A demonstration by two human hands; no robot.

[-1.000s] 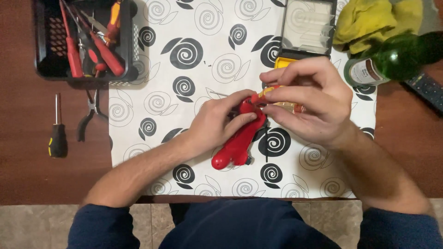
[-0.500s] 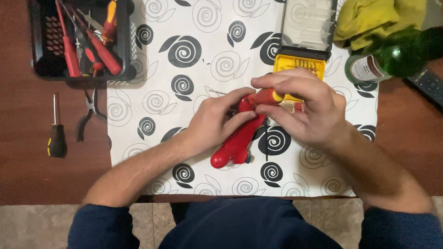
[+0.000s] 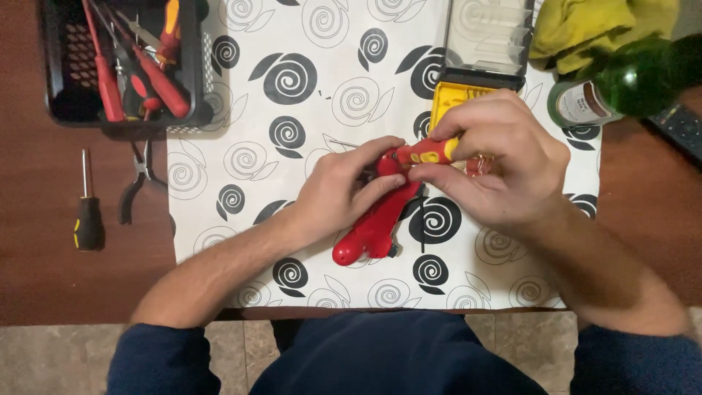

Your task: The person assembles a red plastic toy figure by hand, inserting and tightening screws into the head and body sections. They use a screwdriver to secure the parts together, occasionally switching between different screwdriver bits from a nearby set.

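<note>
Left hand [image 3: 338,196] clamps the glossy red plastic gadget [image 3: 374,223] lying diagonally on the spiral-print mat [image 3: 241,110], while right hand [image 3: 497,164] grips a red-and-yellow screwdriver [image 3: 428,152] touching its upper end.

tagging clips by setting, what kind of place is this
Probably a home table used as a repair bench: a patterned table cover over dark wood, a black basket of red-handled tools, pliers and a screwdriver lying loose, and a tiled floor below.

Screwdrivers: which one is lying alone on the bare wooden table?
The black-handled screwdriver with a yellow band, left of the pliers; the red-handled ones sit in the black basket.
</note>
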